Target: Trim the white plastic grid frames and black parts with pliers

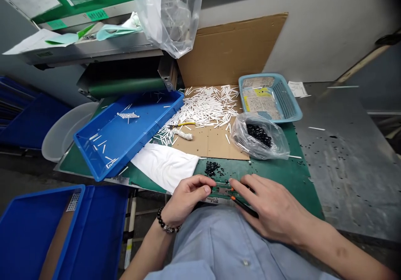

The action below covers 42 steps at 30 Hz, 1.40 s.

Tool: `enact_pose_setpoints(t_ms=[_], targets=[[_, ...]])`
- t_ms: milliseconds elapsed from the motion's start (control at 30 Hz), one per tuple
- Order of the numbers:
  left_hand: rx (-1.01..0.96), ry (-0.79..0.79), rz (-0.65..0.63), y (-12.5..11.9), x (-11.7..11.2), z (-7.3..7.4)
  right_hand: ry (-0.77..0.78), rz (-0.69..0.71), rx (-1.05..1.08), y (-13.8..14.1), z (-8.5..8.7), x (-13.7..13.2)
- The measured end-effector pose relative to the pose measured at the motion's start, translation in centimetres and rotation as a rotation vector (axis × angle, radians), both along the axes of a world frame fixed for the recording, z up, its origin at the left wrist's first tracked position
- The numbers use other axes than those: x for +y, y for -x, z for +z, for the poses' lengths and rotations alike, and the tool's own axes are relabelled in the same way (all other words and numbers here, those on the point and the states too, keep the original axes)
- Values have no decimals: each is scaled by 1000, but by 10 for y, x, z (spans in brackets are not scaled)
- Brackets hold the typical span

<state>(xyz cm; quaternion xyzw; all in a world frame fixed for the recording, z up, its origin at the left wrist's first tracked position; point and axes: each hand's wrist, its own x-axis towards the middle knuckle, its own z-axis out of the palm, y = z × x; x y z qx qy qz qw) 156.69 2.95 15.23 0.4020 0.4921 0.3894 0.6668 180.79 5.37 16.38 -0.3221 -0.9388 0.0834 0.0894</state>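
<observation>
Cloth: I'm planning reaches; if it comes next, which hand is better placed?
Likely the left hand: it is beside the cloth, while the right hand is farther off and holds a tool.

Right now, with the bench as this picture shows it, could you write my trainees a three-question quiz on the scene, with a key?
1. Which of the person's hands holds the black tool with orange tips?
2. True or false: small black pieces lie loose on the green tabletop, and more are in the clear bag.
3. Seen from the person's place, what stands directly behind that bag?
A) the white cloth
B) the light-blue basket
C) the blue tray

Key:
1. The right hand.
2. True.
3. B.
</observation>
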Motion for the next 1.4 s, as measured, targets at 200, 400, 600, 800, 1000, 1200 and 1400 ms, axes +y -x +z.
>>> enact_pose_setpoints(t_ms=[200,400,600,800,1000,1200,1400], targets=[[-8,11,28,1,-5,-4,-8,33,3,5,0,-4],[-17,1,39,0,-7,-5,6,45,-27,7,0,-4],[-15,3,26,1,-6,-7,7,47,-34,7,-1,-5],[6,16,-20,3,-5,-7,31,25,-62,10,-1,-5],[-23,43,-28,4,-4,-8,42,-1,-87,10,-7,-10],[22,122,-34,1,-3,-8,46,4,-102,9,-10,-11],[71,135,-16,-1,-2,-10,33,-19,-128,12,-9,-10]])
